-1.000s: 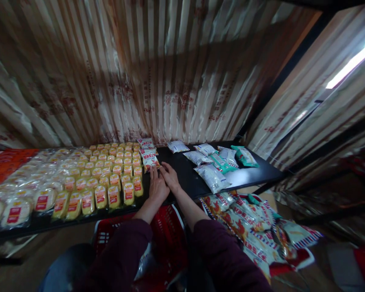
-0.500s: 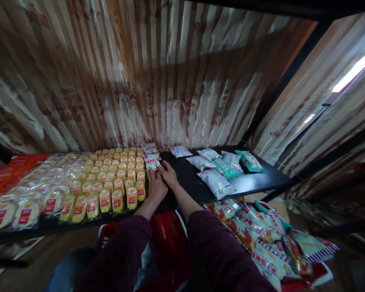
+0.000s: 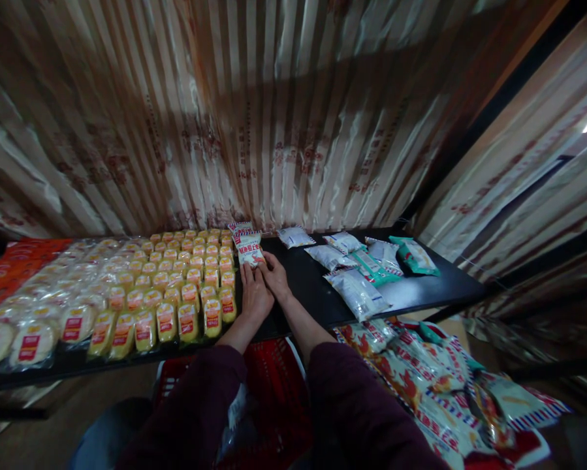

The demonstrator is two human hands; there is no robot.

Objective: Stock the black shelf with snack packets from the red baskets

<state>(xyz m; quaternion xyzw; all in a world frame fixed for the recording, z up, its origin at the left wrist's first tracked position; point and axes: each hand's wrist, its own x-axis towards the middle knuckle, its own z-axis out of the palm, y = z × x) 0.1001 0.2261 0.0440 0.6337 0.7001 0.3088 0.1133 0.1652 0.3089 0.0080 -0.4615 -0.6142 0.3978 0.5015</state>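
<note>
Tight on the shelf's left, roomy on its right

From my distant seat I am looking down at the shelf [image 3: 300,287], taking it as my landmark. Near its middle, the white snack bag [image 3: 250,249] is lying with its printed face up, overlapping a second bag [image 3: 241,227] toward the shelf's back. The left hand [image 3: 256,295] is reaching over the front edge, its fingers extending onto the bag's near edge. The right hand [image 3: 276,277] is touching the bag's near right corner, its fingers slightly bending. How firmly either is gripping, or how far it is opening, I cannot tell.

Toward the shelf's left end, yellow packaged cakes [image 3: 166,320] are standing in close rows right beside the bag, leaving hardly any gap; their front row is nearing the front edge. To the right of the hands, a bare strip is running from the shelf's front to its back, giving me clear room. Beyond it, silver bags [image 3: 358,295] and a green bag [image 3: 415,256] are lying loosely, one silver bag right at the front edge, and the shelf's right end is staying bare. Below the front edge, a red basket [image 3: 273,378] is sitting.
</note>
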